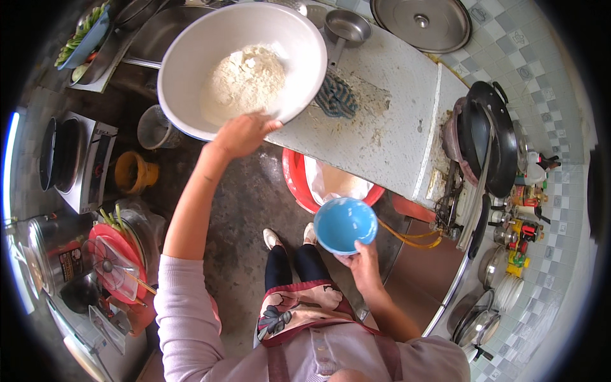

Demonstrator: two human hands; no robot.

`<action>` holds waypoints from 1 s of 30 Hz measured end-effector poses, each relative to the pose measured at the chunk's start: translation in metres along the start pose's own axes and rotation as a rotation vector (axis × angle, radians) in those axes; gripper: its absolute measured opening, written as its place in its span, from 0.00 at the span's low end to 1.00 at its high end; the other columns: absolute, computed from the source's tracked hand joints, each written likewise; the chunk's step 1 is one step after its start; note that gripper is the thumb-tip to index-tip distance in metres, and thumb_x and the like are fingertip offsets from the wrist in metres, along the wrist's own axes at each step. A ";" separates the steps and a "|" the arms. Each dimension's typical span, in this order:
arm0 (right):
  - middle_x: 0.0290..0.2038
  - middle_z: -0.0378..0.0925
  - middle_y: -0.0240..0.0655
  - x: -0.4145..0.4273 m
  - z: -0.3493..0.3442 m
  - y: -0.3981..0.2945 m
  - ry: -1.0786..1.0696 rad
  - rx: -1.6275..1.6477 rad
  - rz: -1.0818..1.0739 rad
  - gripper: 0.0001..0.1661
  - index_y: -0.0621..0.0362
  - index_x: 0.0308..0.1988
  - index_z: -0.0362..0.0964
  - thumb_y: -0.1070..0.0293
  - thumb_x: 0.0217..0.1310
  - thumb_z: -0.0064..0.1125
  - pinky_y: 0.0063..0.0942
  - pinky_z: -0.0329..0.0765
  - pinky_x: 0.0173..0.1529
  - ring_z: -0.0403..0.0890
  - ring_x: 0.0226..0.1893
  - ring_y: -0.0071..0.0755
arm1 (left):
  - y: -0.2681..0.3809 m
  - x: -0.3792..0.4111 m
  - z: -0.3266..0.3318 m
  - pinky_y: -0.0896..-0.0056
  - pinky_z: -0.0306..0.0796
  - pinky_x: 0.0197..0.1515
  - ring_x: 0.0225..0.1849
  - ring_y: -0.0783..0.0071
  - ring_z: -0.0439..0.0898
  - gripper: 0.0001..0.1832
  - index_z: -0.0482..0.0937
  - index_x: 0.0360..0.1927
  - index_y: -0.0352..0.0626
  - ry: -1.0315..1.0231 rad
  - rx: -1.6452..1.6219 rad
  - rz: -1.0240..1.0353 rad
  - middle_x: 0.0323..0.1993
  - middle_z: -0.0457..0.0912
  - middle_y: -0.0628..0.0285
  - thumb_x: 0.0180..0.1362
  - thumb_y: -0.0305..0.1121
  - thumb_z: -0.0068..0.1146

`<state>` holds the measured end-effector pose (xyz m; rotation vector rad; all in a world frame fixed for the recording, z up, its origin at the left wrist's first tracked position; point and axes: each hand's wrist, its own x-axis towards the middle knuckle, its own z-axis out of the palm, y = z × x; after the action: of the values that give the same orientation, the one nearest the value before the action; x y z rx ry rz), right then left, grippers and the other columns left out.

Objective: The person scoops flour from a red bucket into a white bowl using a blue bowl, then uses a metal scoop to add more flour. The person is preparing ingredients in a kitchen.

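Note:
A large white basin (191, 62) stands on the counter with a heap of pale flour (248, 79) inside. My left hand (246, 132) is at its near rim; the fingers are partly hidden and blurred, so whether they grip the rim is unclear. In my right hand (363, 265) is a blue bowl (346, 227), held by its near side, with white residue inside. Beyond the bowl, partly under the counter's edge, sits a red basin (298, 184) with a white bag (314, 176) holding a pale powder.
On the counter (396, 129) lie a striped cloth (336, 98), a metal ladle-like pan (347, 27) and a round lid (421, 21). A black wok (494, 143) is at the right. Floor-level buckets (136, 172) and a portable stove (88, 162) stand left.

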<state>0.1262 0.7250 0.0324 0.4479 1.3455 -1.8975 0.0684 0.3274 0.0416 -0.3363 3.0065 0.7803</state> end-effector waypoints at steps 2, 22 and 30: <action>0.59 0.65 0.41 0.001 -0.012 0.016 -0.044 0.034 0.092 0.33 0.50 0.64 0.50 0.64 0.63 0.52 0.46 0.78 0.54 0.75 0.55 0.42 | -0.012 0.006 0.012 0.56 0.69 0.57 0.53 0.52 0.78 0.23 0.75 0.58 0.44 0.326 0.015 0.064 0.50 0.80 0.49 0.66 0.47 0.46; 0.45 0.68 0.38 0.304 -0.131 0.111 0.361 0.001 0.117 0.33 0.52 0.57 0.58 0.55 0.57 0.62 0.41 0.84 0.43 0.72 0.30 0.31 | 0.022 -0.064 0.396 0.52 0.63 0.64 0.64 0.39 0.64 0.37 0.57 0.64 0.30 0.286 -0.566 -0.398 0.63 0.61 0.38 0.56 0.32 0.62; 0.43 0.73 0.38 0.392 -0.170 0.154 0.388 -0.229 0.201 0.35 0.51 0.56 0.65 0.44 0.55 0.63 0.41 0.84 0.39 0.76 0.33 0.36 | -0.009 0.016 0.443 0.51 0.73 0.43 0.39 0.44 0.80 0.26 0.66 0.49 0.33 0.145 -0.663 -0.567 0.35 0.79 0.42 0.52 0.33 0.65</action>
<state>-0.0392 0.7083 -0.3910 0.8308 1.6749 -1.5192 0.0386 0.5305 -0.3512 -1.2185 2.4293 1.6756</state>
